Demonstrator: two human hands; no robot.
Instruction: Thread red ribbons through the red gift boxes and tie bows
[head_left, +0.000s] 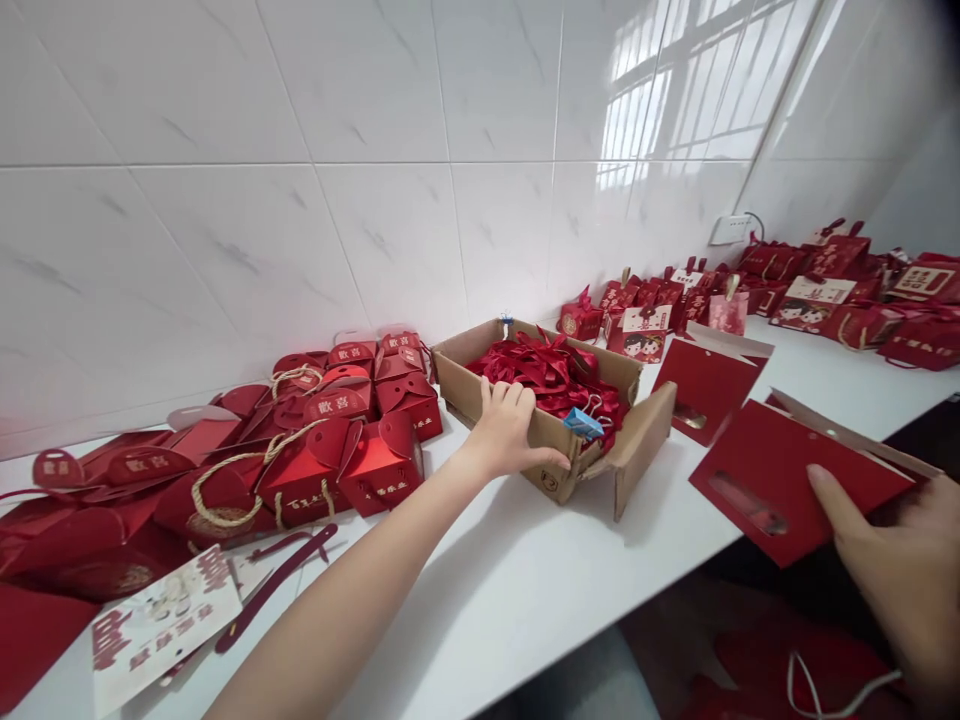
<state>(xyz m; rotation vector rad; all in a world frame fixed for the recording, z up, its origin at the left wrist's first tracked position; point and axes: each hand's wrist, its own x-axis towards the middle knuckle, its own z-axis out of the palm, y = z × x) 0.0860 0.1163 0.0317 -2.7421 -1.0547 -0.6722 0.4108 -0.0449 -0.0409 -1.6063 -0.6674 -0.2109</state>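
Note:
My left hand (506, 430) rests on the near wall of a cardboard box (461, 390), fingers over its edge and thumb apart. Red ribbons (536, 370) fill the box, and a blue binder clip (583, 423) sits near its front corner. At the right, my right hand (892, 560) grips a flat red paper bag (787, 480) with an oval window, thumb on its front face. Another red folded bag (705, 385) stands on the table just behind it.
Many red gift boxes (382, 465) crowd the table's left side beside a printed white card (169, 620). More small red boxes (772, 265) line the tiled wall at the back right. The white table's (465, 620) front edge runs diagonally, with red items below it.

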